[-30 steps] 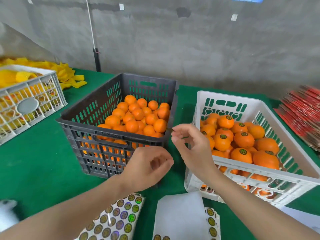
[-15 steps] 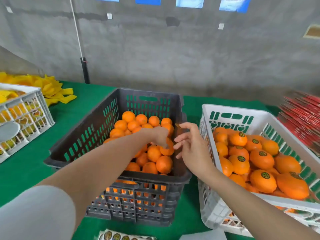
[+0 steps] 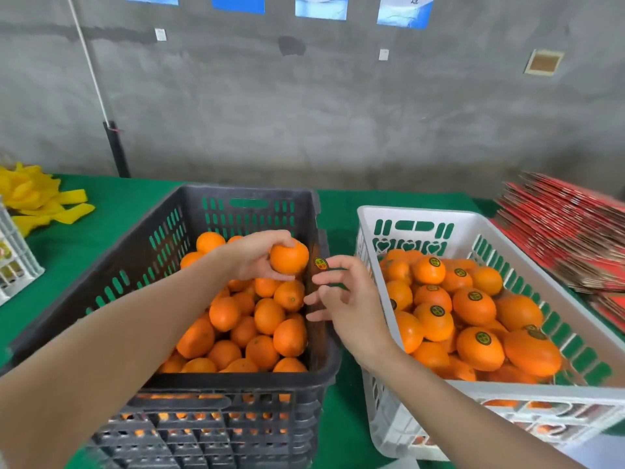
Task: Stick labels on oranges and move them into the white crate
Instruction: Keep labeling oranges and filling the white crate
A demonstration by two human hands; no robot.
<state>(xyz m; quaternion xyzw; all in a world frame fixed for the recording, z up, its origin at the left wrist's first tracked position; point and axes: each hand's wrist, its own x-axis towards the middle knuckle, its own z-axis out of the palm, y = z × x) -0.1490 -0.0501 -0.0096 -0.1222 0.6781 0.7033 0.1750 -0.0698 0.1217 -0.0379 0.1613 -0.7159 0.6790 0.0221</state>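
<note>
My left hand grips an unlabelled orange, lifted above the pile in the dark grey crate. Close to its right, my right hand carries a round green-and-yellow label on the tip of its index finger, the other fingers spread loosely. The label hangs a short gap from the orange, over the grey crate's right wall. The white crate on the right holds several oranges with labels on top.
Green cloth covers the table. Yellow foam nets lie at the far left beside a white basket. A stack of red flat cartons sits at the far right. A grey wall stands behind.
My left hand went into the grey crate and lifted one orange. My right hand carried the label up beside it. The view tilted up, so the label sheets left the frame.
</note>
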